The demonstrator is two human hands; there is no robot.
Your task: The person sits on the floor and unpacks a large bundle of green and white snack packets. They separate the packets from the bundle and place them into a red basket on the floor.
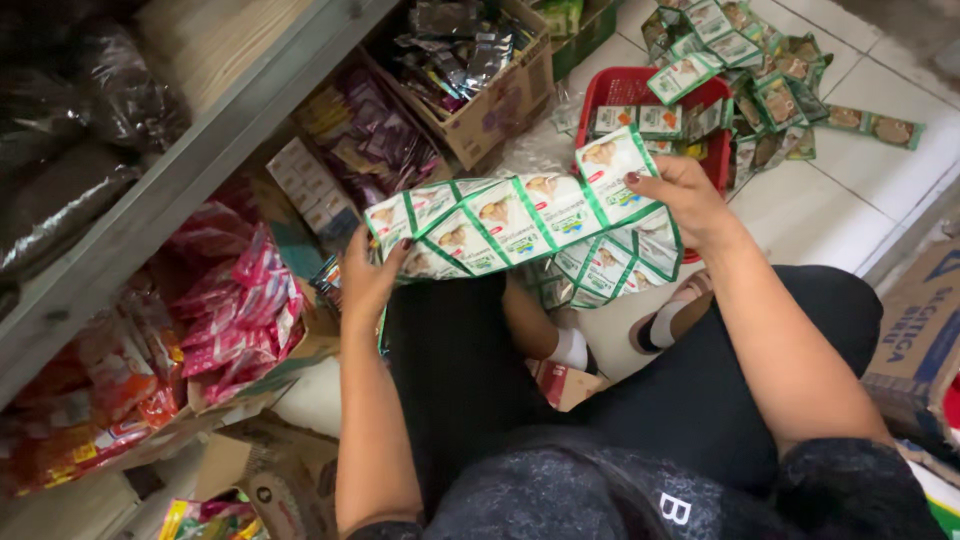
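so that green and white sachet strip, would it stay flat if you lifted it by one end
Probably not: the sachet strip sags between the left hand and right hand and folds back on itself, so it looks floppy. Its glossy film may be slippery. Thin packets suggest it is light.

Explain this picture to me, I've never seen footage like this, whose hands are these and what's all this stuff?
There is one picture, from a camera worn on a person's head, looking down at their own lap and hands. The person sits on a tiled floor beside a shelf. The left hand and right hand stretch out a strip of green and white sachets, each gripping one end. Behind it stands a red basket with more sachets spilling over it. To the left are red packets in a carton, and a cardboard box of dark packets.
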